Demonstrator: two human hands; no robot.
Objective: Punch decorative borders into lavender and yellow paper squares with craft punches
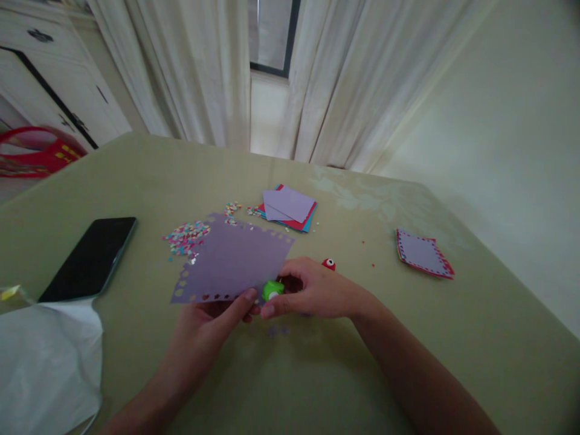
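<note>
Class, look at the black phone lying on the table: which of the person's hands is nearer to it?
Left. The left hand, holding the purple sheet, lies to the right of the phone; the right hand, on the green punch, is beyond it, farther right.

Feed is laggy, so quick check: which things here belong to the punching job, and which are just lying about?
In the job: left hand on purple sheet, right hand on green punch, confetti.
Lying about: phone, white cloth, red basket, paper stack.
</note>
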